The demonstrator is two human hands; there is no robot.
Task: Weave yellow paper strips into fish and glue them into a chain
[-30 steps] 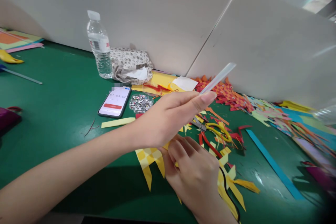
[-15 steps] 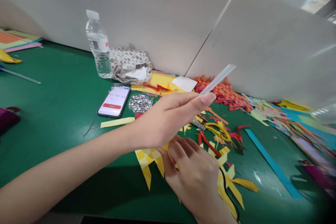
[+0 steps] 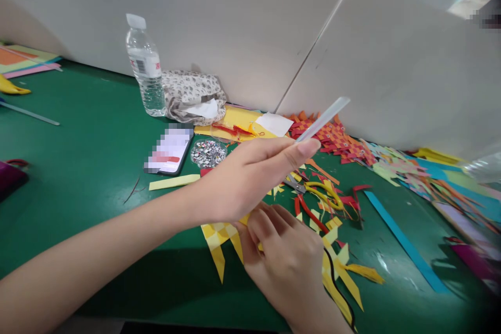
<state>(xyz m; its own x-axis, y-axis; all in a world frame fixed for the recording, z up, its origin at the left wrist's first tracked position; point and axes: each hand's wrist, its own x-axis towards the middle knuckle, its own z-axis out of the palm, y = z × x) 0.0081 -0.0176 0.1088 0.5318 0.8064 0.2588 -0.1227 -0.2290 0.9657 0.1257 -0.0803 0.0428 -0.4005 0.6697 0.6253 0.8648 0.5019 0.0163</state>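
The pose has barely changed: left hand closed round a translucent stick, right hand apparently clamped on yellow woven paper, near centre over the worktop, so the paper stays held.

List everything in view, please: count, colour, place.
table: one, green, below
wall: one, grey, behind table
bottle: one, clear, by wall
pouch: one, white-grey, beside bottle
phone: one, dark-edged, before pouch
pack of round pieces: one, black-white, beside phone
sheet: one, yellow, beside pouch
scissors: one, yellow-handled, right of centre
red-handled tool: one, beside scissors
woven papers: several, red-orange, along wall
long strip: one, blue, right
paper stack: one, multicoloured, far left
paper scraps: many, multicoloured, mostly right
bulky objects: two, purple, side edges
checked weave: at least one, yellow, lower centre
raised stick: one, translucent, centre
left hand: one, fingers closed on raised stick
right hand: one, fingers closed on checked weave
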